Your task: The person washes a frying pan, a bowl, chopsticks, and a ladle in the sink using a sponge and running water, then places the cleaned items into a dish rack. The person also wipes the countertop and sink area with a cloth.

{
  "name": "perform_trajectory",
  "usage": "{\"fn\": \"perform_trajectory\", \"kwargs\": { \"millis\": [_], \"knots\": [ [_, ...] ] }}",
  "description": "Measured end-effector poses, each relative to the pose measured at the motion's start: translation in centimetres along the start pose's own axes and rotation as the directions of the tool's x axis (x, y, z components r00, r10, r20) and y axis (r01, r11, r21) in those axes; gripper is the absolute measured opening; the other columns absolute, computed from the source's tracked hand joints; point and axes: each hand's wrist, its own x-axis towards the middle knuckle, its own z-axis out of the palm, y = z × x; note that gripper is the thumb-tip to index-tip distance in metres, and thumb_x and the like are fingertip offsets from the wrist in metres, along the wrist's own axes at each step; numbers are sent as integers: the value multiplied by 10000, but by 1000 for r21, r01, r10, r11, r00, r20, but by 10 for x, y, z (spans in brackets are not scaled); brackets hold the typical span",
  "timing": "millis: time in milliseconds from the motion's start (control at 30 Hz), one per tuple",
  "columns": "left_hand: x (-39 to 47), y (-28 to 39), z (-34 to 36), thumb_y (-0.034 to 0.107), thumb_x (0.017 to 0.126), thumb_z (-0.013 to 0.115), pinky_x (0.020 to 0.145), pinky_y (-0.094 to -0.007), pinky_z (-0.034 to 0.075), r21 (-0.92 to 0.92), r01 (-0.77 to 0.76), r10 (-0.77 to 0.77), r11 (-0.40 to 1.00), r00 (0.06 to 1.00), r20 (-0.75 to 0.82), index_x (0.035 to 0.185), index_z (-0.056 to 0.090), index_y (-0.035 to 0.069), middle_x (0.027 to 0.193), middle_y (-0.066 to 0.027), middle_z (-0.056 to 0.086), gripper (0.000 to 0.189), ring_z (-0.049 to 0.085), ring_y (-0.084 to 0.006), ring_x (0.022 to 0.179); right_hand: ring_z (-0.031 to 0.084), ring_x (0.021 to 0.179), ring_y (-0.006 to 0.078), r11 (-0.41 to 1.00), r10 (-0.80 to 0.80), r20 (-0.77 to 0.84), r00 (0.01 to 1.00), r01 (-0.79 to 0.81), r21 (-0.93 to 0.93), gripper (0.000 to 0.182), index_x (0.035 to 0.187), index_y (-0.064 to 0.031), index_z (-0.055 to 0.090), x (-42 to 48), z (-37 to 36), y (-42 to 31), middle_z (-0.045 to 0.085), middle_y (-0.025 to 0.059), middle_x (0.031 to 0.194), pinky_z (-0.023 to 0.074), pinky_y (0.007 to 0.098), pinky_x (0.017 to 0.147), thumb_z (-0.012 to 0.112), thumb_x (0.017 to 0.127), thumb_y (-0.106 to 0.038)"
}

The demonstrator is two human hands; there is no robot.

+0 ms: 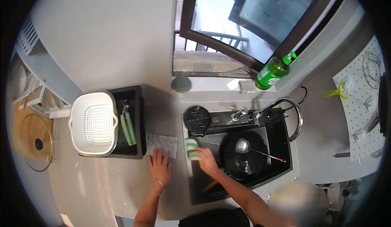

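Observation:
My right hand [208, 162] holds a green-and-white striped cleaning cloth or sponge [192, 149] at the left rim of the black sink [201, 178]. On the counter to the left, my left hand [160, 167] lies flat with its fingers apart. Its fingertips touch the near edge of a grey, speckled cloth [161, 143]. Inside the sink a dark wok [236, 166] holds a steel ladle [243, 145] with a red-tipped handle. The wok's brown handle [210, 184] passes partly beneath my right forearm.
A white colander [80, 129] and green-handled tool [128, 129] occupy a black basin [141, 111]. Behind the sink stand a chrome faucet [297, 111] and a round black drain cover [197, 120]. A green soap pump bottle [272, 72] stands on the sill beneath the open window [220, 46].

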Motion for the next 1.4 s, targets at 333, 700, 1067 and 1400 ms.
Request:
{"fn": "perform_trajectory", "kwargs": {
  "millis": [333, 700, 1067, 1400],
  "knots": [
    [56, 23, -8, 153, 752, 609, 1002, -487, 240, -107, -84, 69, 991, 987, -143, 1195, 493, 75, 1293, -216, 381, 464, 333, -381, 1203, 314, 1210, 396, 840, 238, -192, 952, -301, -451, 402, 1235, -164, 479, 130, -55, 112, 381, 178, 1312, 210, 468, 1028, 471, 853, -288],
    [-41, 62, -19, 94, 753, 591, 922, -409, 375, -384, 39, -37, 923, 999, 12, 1055, 562, 27, 1161, -213, 506, 310, 479, -380, 1067, 473, 1105, 340, 907, 123, -384, 915, -261, -330, 376, 1007, -3, 592, 4, -98, 118, 521, 179, 1151, 371, 410, 950, 546, 645, 87],
    [-49, 117, -23, 83, 758, 592, 886, -362, 417, -503, 78, -2, 861, 989, 149, 1012, 603, 37, 1110, -169, 552, 258, 520, -334, 1035, 365, 1210, 317, 846, 266, -506, 821, -450, -285, 436, 1128, -54, 524, 48, -121, 188, 451, 131, 1253, 310, 379, 999, 554, 700, 24],
    [-64, 162, 6, 89, 767, 598, 844, -347, 444, -531, 233, -117, 814, 963, 243, 1002, 616, 44, 1103, -154, 566, 240, 560, -309, 978, 475, 990, 356, 894, 140, -622, 770, -369, -255, 375, 1023, -22, 572, -38, -224, 184, 523, 173, 1060, 394, 409, 867, 481, 679, 97]
  ]
}}
